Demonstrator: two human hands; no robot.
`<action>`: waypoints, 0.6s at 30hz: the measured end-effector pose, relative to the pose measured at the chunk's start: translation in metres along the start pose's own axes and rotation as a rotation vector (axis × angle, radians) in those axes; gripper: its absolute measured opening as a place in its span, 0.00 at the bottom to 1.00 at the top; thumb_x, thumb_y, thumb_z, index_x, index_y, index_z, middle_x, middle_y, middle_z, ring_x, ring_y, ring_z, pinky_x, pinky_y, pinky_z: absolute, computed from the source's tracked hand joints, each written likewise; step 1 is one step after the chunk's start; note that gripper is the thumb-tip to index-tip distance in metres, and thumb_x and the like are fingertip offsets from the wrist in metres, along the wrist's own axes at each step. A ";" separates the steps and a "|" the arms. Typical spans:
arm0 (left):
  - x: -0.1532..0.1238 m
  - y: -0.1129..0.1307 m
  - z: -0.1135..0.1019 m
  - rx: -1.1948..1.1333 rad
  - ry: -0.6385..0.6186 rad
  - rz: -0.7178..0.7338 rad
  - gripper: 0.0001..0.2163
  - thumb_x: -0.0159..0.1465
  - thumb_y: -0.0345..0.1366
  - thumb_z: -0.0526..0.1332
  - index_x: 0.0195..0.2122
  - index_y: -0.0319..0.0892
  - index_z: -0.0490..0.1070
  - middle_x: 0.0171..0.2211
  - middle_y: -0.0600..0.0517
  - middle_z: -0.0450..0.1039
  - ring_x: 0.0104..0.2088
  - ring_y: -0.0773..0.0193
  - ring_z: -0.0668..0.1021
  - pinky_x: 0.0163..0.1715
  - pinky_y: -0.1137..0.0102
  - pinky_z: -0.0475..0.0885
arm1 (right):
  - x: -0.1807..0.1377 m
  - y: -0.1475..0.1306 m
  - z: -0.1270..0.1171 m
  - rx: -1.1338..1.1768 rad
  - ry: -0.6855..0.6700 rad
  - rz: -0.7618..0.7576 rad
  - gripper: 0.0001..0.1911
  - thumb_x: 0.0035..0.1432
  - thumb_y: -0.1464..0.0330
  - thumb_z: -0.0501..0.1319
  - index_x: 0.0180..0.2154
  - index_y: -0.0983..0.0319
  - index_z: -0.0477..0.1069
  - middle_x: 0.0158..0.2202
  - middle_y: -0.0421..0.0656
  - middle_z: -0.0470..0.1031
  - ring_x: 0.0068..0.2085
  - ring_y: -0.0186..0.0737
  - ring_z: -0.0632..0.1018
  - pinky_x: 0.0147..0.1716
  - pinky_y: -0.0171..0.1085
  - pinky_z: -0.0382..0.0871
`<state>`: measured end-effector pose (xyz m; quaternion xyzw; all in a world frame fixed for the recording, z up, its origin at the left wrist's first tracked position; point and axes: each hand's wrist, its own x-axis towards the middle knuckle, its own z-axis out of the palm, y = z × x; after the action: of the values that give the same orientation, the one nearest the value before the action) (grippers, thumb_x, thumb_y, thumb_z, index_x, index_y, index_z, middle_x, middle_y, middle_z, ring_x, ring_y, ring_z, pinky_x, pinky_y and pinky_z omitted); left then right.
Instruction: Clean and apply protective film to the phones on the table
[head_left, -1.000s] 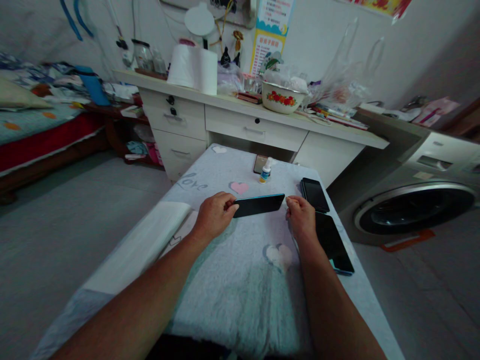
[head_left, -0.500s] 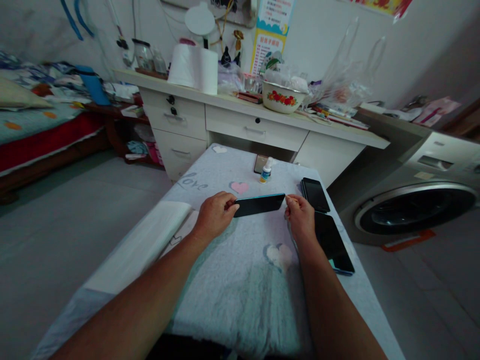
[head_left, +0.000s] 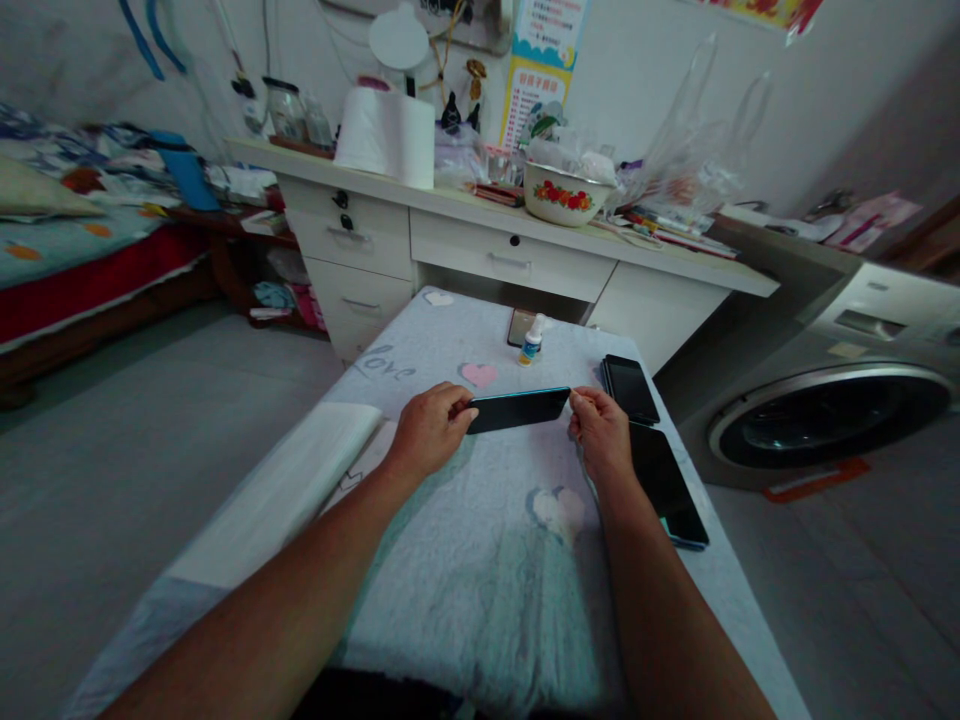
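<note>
A black phone lies crosswise over the cloth-covered table, held at both ends. My left hand is curled round its left end, fingers closed on the edge. My right hand pinches its right end between thumb and fingers. Just right of that hand lie two more dark phones, one farther and a larger one nearer. A small spray bottle stands behind the held phone, with another phone flat beside it.
A folded white cloth lies along the table's left edge. Behind the table stands a white desk with a paper roll, a flowered bowl and clutter. A washing machine is at the right, a bed at the left.
Almost nothing differs: both hands keep their grip on the phone, and my right hand has shifted a touch to the left.
</note>
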<state>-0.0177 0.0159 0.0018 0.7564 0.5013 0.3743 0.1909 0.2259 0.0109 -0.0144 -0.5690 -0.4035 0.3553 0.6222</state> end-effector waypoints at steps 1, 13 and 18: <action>0.000 0.000 0.000 0.002 -0.001 -0.002 0.03 0.57 0.33 0.59 0.29 0.41 0.71 0.27 0.54 0.70 0.29 0.67 0.72 0.30 0.72 0.64 | 0.000 0.001 -0.001 -0.017 -0.001 0.004 0.15 0.46 0.58 0.65 0.33 0.62 0.70 0.19 0.33 0.62 0.19 0.28 0.64 0.16 0.28 0.56; 0.001 -0.001 0.000 -0.007 -0.015 0.008 0.03 0.58 0.33 0.59 0.29 0.41 0.71 0.27 0.54 0.70 0.29 0.67 0.72 0.30 0.72 0.64 | 0.004 0.013 -0.008 -0.264 -0.013 -0.054 0.16 0.49 0.57 0.62 0.34 0.63 0.71 0.19 0.35 0.64 0.20 0.32 0.66 0.17 0.30 0.57; 0.002 -0.004 -0.001 -0.027 -0.038 0.027 0.03 0.58 0.33 0.59 0.29 0.40 0.71 0.27 0.54 0.69 0.28 0.68 0.71 0.30 0.73 0.63 | 0.001 0.003 -0.004 -0.116 0.031 -0.044 0.17 0.48 0.57 0.63 0.34 0.64 0.71 0.17 0.34 0.63 0.19 0.30 0.64 0.18 0.30 0.56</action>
<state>-0.0204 0.0191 0.0001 0.7674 0.4821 0.3693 0.2055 0.2303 0.0107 -0.0170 -0.6004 -0.4262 0.3088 0.6021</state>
